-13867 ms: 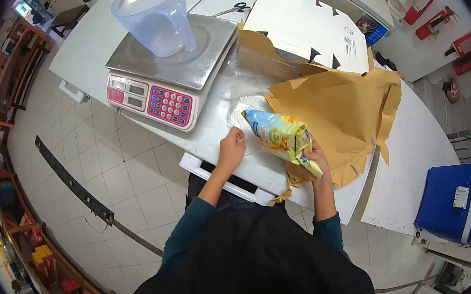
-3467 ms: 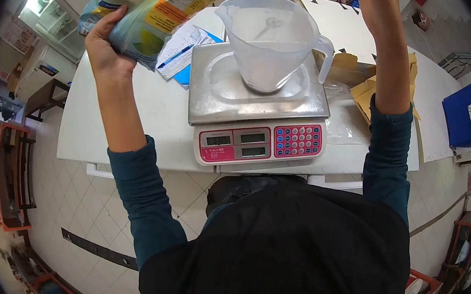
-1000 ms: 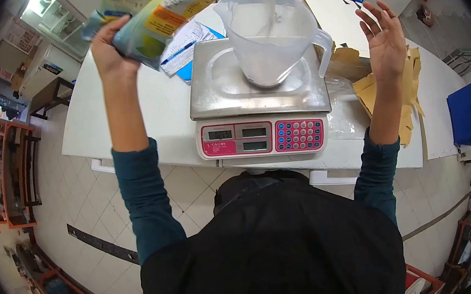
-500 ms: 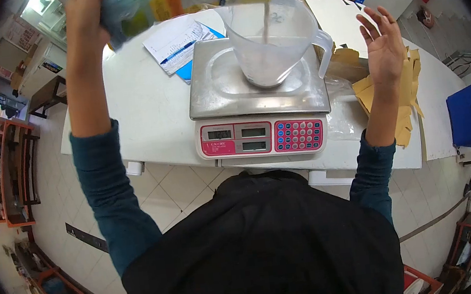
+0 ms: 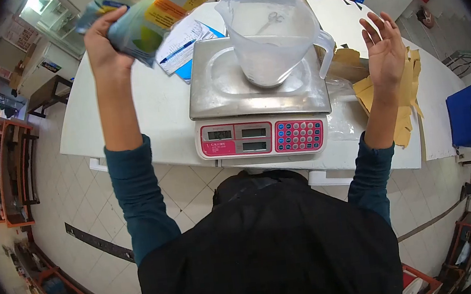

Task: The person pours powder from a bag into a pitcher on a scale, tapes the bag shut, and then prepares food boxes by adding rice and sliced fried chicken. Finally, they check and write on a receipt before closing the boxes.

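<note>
My left hand (image 5: 107,50) is wrapped round the lower end of a printed plastic pouch (image 5: 165,10), yellow, blue and green. The pouch slants up to the right, its far end cut off at the top of the view. A translucent plastic measuring jug (image 5: 273,41) stands upright on the steel pan of a digital scale (image 5: 212,94), its handle on the right. Some pale contents seem to lie at the bottom of the jug, but I cannot make them out well. My right hand (image 5: 385,51) is raised beside the jug, palm up, fingers apart and holding nothing.
A notebook with a blue pen (image 5: 177,51) lies left of the scale. Torn brown cardboard (image 5: 406,92) and clear plastic film (image 5: 343,114) lie to its right on the white table (image 5: 103,110). A blue cooler box (image 5: 469,114) stands further right.
My left hand has moved right and down, and the pouch tilts more steeply. The thin stream that fell from it into the jug no longer shows. My right hand stays almost still.
</note>
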### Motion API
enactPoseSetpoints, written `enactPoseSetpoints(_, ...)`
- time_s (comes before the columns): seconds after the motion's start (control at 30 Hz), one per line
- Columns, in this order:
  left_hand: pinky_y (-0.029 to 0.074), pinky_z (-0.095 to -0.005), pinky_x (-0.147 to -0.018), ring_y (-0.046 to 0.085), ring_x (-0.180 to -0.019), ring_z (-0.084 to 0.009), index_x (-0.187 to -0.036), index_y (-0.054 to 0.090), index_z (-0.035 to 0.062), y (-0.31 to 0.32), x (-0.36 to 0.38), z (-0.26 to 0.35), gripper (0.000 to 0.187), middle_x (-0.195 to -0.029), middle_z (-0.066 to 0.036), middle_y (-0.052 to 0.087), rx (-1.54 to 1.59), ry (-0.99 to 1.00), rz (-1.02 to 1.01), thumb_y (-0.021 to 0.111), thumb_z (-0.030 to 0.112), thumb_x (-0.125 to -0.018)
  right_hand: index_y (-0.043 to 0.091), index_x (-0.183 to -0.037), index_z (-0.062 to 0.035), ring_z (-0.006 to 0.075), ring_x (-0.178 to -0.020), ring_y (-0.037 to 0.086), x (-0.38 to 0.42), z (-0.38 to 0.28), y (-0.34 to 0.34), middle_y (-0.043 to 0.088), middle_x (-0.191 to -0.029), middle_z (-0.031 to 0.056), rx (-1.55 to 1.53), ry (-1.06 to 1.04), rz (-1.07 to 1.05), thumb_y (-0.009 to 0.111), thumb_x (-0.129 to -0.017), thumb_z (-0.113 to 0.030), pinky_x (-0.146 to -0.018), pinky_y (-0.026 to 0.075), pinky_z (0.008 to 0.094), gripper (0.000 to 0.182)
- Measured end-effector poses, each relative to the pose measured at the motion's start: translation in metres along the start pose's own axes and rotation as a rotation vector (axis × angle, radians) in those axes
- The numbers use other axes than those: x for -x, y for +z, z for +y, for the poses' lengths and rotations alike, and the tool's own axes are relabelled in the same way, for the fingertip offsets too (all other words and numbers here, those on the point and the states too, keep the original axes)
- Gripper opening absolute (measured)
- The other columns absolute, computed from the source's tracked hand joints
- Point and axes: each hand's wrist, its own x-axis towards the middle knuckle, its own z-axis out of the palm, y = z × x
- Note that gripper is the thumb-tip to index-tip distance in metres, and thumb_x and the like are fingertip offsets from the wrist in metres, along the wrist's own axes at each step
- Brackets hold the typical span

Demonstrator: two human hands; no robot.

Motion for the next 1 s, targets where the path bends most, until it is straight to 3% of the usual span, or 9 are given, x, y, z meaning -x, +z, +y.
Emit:
enactPoseSetpoints(0.17, 0.051, -0.0356, -0.071, 0.06, -0.075, -0.0237, -0.092, 0.054, -0.0066, 0.038, -0.017, 0.044, 0.028, -0.085, -0.015, 0.058, -0.604, 0.262, -0.201, 0.061, 0.004, -0.067, 0.043, -0.112, -0.0012, 0.024, -0.097, 0.052, -0.001, 0.007, -0.008, 0.052, -0.106, 0.0145, -0.019, 0.01, -0.004, 0.043, -0.087, -0.017, -0.082, 0.038, 0.0305, 0.03)
enactPoseSetpoints(0.27, 0.046, -0.0268, -0.052, 0.053, -0.051, -0.0173, -0.07, 0.053, -0.0032, 0.086, 0.009, 0.051, 0.019, -0.067, -0.011, 0.056, -0.782, 0.429, -0.307, 0.053, -0.003, -0.051, 0.043, -0.112, -0.0014, 0.0237, -0.097, 0.052, 0.0, 0.007, -0.007, 0.052, -0.106, 0.0143, -0.022, 0.009, -0.006, 0.043, -0.087, -0.017, -0.082, 0.038, 0.0303, 0.03)
enactPoseSetpoints(0.3, 0.047, -0.025, -0.049, 0.052, -0.049, -0.0149, -0.08, 0.053, -0.0055, 0.079, -0.001, 0.053, 0.02, -0.075, -0.012, 0.057, -0.829, 0.4, -0.323, 0.057, -0.004, -0.06, 0.043, -0.112, -0.0015, 0.0236, -0.097, 0.052, 0.0, 0.007, -0.006, 0.052, -0.106, 0.0143, -0.017, 0.007, -0.003, 0.043, -0.087, -0.017, -0.082, 0.038, 0.0303, 0.029)
enactPoseSetpoints(0.4, 0.051, -0.0341, -0.07, 0.06, -0.075, -0.0236, -0.091, 0.054, -0.005, 0.054, -0.023, 0.054, 0.027, -0.084, -0.015, 0.058, -0.736, 0.096, -0.092, 0.062, 0.004, -0.067, 0.043, -0.112, -0.0016, 0.0235, -0.097, 0.052, 0.003, 0.004, -0.008, 0.052, -0.106, 0.0144, -0.004, 0.007, 0.019, 0.043, -0.087, -0.017, -0.082, 0.038, 0.0302, 0.029)
enactPoseSetpoints(0.5, 0.05, -0.0347, -0.072, 0.06, -0.076, -0.0236, -0.09, 0.053, -0.0044, 0.012, -0.034, 0.039, 0.025, -0.084, -0.015, 0.057, -0.454, -0.03, -0.18, 0.061, 0.005, -0.068, 0.043, -0.111, -0.0015, 0.0236, -0.097, 0.052, 0.004, 0.002, -0.014, 0.052, -0.106, 0.0144, -0.007, 0.007, 0.046, 0.043, -0.087, -0.017, -0.082, 0.038, 0.0302, 0.029)
enactPoseSetpoints(0.53, 0.049, -0.0353, -0.073, 0.06, -0.075, -0.024, -0.081, 0.058, -0.0035, 0.002, -0.03, 0.029, 0.014, -0.081, -0.013, 0.058, -0.338, -0.059, -0.143, 0.057, 0.005, -0.069, 0.043, -0.111, -0.0015, 0.0236, -0.096, 0.052, 0.005, 0.002, -0.017, 0.052, -0.106, 0.0145, -0.013, 0.003, 0.051, 0.043, -0.087, -0.017, -0.082, 0.038, 0.0302, 0.029)
enactPoseSetpoints(0.6, 0.049, -0.0378, -0.074, 0.059, -0.079, -0.0257, -0.084, 0.057, -0.003, -0.021, -0.02, 0.007, 0.016, -0.084, -0.014, 0.058, -0.11, -0.17, -0.043, 0.056, 0.005, -0.07, 0.043, -0.111, -0.0015, 0.0237, -0.097, 0.052, 0.006, 0.003, -0.018, 0.052, -0.106, 0.0147, -0.02, 0.001, 0.058, 0.043, -0.087, -0.017, -0.082, 0.038, 0.0303, 0.028)
enactPoseSetpoints(0.7, 0.047, -0.0439, -0.078, 0.057, -0.086, -0.0298, -0.097, 0.052, -0.0025, -0.027, 0.006, -0.027, 0.027, -0.093, -0.016, 0.056, 0.18, -0.248, 0.153, 0.05, 0.007, -0.072, 0.043, -0.11, -0.0014, 0.0239, -0.097, 0.052, 0.005, 0.003, -0.015, 0.052, -0.106, 0.0148, -0.016, 0.004, 0.059, 0.043, -0.087, -0.017, -0.083, 0.038, 0.0306, 0.028)
enactPoseSetpoints(1.0, 0.043, -0.0472, -0.081, 0.055, -0.092, -0.0308, -0.101, 0.051, -0.0017, -0.005, 0.021, -0.018, 0.031, -0.102, -0.015, 0.056, 0.198, -0.229, 0.133, 0.046, 0.014, -0.075, 0.043, -0.11, -0.0013, 0.0237, -0.096, 0.052, 0.002, 0.011, -0.003, 0.052, -0.105, 0.0149, -0.032, 0.021, 0.027, 0.043, -0.087, -0.016, -0.082, 0.038, 0.0307, 0.028)
